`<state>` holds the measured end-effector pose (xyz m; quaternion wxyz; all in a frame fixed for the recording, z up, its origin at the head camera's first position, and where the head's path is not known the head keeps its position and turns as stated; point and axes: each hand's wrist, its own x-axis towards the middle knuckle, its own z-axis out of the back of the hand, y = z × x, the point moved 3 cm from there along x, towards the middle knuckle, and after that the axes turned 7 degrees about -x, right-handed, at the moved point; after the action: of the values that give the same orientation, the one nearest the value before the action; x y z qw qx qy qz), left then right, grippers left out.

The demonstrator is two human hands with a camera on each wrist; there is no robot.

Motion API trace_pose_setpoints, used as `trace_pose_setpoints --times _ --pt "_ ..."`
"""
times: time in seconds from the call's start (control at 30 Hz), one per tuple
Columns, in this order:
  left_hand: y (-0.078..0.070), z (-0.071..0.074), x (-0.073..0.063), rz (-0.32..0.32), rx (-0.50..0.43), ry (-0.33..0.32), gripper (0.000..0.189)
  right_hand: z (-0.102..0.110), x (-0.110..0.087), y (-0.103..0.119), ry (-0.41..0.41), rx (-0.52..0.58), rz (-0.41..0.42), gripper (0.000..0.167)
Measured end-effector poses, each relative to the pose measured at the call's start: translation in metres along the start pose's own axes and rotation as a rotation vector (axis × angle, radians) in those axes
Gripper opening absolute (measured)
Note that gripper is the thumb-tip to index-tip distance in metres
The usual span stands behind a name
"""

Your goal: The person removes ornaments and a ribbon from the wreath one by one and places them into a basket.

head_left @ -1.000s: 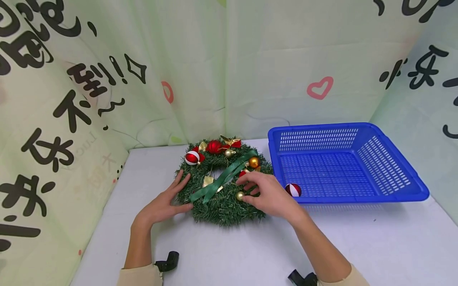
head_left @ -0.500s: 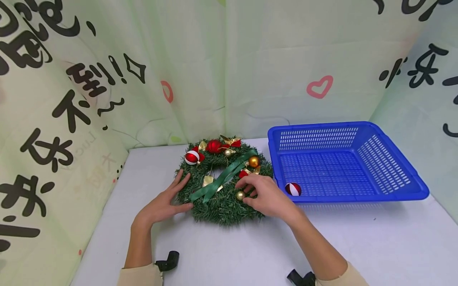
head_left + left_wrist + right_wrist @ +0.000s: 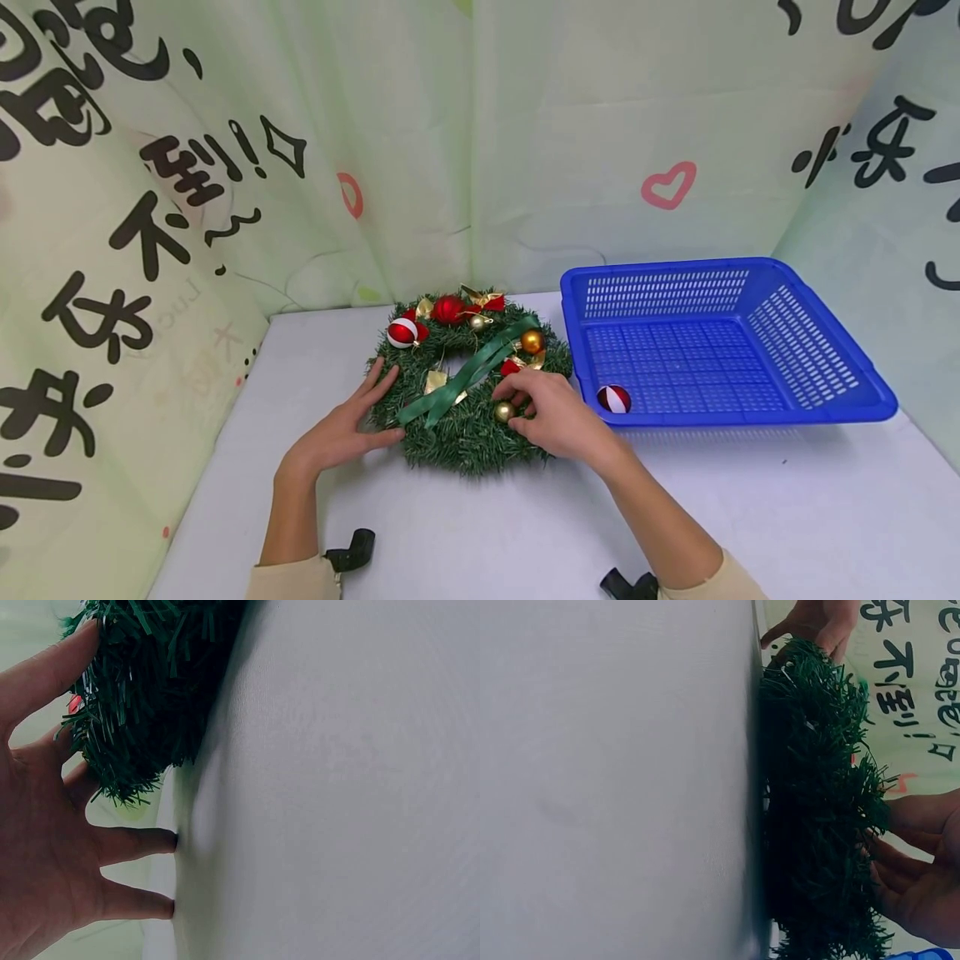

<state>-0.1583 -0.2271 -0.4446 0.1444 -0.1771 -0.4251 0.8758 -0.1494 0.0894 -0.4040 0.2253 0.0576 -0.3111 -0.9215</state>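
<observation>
head view: hardly a stir at the wreath (image 3: 474, 450)

over the last second almost nothing has shifted: the right hand (image 3: 561, 414) has edged inward a touch at most, and the striped ball (image 3: 615, 399) lies in the blue basket (image 3: 757, 415) as before. i take that as patient fiddling at one spot, not carrying. the little gold ball (image 3: 505, 411) sits on the wreath's near right part, between the right thumb and forefinger; those fingers are curled, but whether they pinch it or only rest around it i can't tell. the left hand (image 3: 341, 429) is spread, thumb and straight fingers at the wreath's left edge, and the left wrist view shows two fingertips down at the table (image 3: 337, 787).
</observation>
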Motion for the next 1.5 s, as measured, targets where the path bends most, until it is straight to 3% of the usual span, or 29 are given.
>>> trace_pose_setpoints --times 1.5 --pt "0.0016 -0.0001 0.0001 0.0 -0.008 -0.002 0.095 -0.0054 0.0021 -0.0015 -0.014 -0.027 0.005 0.028"
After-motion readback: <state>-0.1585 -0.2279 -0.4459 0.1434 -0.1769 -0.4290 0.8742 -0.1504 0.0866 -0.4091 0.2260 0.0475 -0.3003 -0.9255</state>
